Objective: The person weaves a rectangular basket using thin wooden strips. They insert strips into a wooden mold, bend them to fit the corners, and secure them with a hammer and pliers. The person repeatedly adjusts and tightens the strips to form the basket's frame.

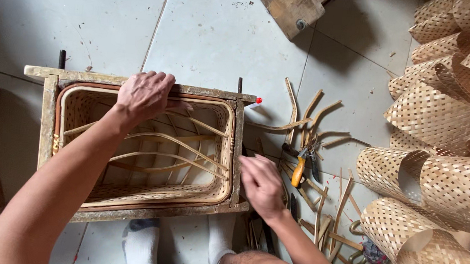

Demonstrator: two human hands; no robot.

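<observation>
Head view: our left hand (144, 94) presses its curled fingers on the far rim of the woven basket (146, 189) in its wooden frame (46, 120), centre-left. Our right hand (261, 185), fingers loosely bent and holding nothing we can see, hovers beside the frame's right edge; bare floor (87, 20) lies open upper left.

The left hand (144, 94) rests on the far rim of the basket (146, 195), which sits inside the frame (138, 80). Right of it, past the frame's edge, the right hand (261, 185) hovers over strips (303, 123) on the floor. Pliers (301, 166) lie just beyond that hand; woven rolls (449, 182) farther right.
</observation>
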